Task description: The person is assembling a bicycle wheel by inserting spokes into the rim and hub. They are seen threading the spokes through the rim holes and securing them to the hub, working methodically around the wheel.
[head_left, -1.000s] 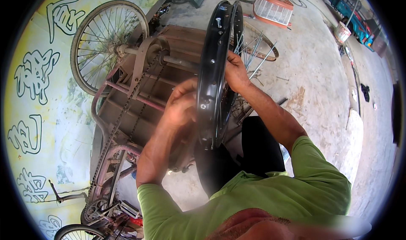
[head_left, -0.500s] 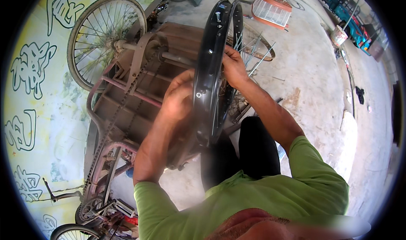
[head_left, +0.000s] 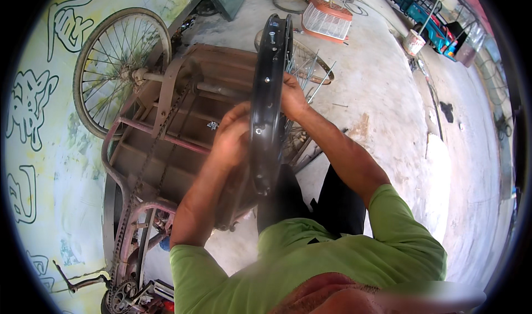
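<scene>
Standing upright between your two hands, the black wheel rim [head_left: 262, 114] is rising in front of your legs, and you are viewing it almost edge-on. Its outer face is showing a row of holes, several holding bright metal ends, and a silver bolt [head_left: 272, 37] is sticking out near the top. Your left hand [head_left: 233, 135] is bending its fingers toward the rim's left side; it is blurring, so you cannot tell whether it is gripping. Your right hand [head_left: 293, 99] is curling at the rim's right side, its fingertips hiding behind the edge, so you cannot tell what they are pinching. Just beyond that hand, thin silver spokes [head_left: 322, 82] are slanting outward, and a rusty rim [head_left: 330, 76] is lying on the concrete floor [head_left: 388, 114] behind them. To your left, a brown cart bed [head_left: 160, 150] is stretching beneath an axle, with a chain [head_left: 119, 242] running along its frame and a spoked wheel [head_left: 133, 75] standing at its far end. Past that, a painted wall [head_left: 72, 186] is carrying black brushwork. Farther out, an orange and white basket [head_left: 327, 20] is resting on the floor, and a pale bucket [head_left: 414, 41] is standing near a teal vehicle [head_left: 429, 34].
</scene>
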A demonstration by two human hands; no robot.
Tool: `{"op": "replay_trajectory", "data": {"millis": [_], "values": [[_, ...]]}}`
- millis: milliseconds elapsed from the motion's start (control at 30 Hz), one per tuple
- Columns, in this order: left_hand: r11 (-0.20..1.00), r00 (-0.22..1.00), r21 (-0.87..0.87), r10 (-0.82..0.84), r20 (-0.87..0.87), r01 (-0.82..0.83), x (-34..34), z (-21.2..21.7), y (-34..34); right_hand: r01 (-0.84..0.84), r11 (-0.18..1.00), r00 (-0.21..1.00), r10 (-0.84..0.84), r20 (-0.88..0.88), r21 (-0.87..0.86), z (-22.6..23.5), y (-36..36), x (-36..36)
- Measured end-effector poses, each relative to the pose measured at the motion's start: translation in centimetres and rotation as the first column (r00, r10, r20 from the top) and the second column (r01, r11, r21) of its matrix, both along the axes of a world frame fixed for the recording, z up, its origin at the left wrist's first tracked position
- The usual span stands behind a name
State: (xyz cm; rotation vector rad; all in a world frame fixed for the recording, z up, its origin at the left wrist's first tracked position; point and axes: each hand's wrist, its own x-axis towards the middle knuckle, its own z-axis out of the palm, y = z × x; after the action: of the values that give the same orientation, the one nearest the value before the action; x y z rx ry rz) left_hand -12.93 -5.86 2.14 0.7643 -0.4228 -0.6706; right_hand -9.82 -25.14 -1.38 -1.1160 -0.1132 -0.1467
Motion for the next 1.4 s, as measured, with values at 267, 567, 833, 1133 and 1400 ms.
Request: {"op": "replay_trajectory", "data": {"millis": [267, 567, 833, 1133, 1400], "values": [[0.998, 1.0, -0.067, 0.011, -0.027, -0.013, 0.0, 0.3, -0.3, 0.027, 1.0, 1.0, -0.027, 0.004, -0.01, 0.3, -0.2, 0.1], [0.999, 1.0, -0.049, 0.003, -0.025, -0.004, 0.9, -0.3, 0.4, 0.336, 0.939, 0.938, -0.341, -0.061, -0.078, -0.5, -6.3, -1.8], [0.996, 0.995, -0.001, 0.094, 0.015, -0.094, 0.3, -0.7, 0.5, 0.172, 0.716, 0.942, -0.32, -0.099, -0.676, -0.9, -8.1, 0.7], [0.99, 0.99, 0.003, 0.14, 0.02, -0.14, 1.1, -0.2, 0.5, 0.196, -0.088, 0.959, -0.189, 0.21, -0.977, -2.8, -8.1, 1.3], [0.988, 0.988, 0.01, 0.156, 0.016, -0.156, 0.7, -0.3, 0.4, -0.113, -0.386, 0.971, -0.238, -0.02, -0.916, 1.6, -7.0, -0.2]]}}
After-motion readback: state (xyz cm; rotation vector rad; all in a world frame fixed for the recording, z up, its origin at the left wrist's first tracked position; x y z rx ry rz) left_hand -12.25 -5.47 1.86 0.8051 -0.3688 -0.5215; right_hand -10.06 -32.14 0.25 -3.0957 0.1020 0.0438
